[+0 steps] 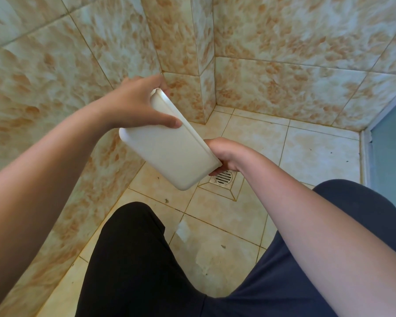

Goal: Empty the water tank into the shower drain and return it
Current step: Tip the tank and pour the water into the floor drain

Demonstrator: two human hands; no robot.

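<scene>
Both hands grasp the tank (pixel 169 154): left hand (pixel 135 104) at its upper end, right hand (pixel 224 154) at the lower, tilted above the drain (pixel 223 178). Best keep the low corner over the grate.

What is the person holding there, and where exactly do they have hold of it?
A white water tank, tilted; left hand on its upper end, right hand at its lower rim.

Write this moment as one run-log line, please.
left hand: grips water tank | right hand: grips tank | tilted above drain
</scene>
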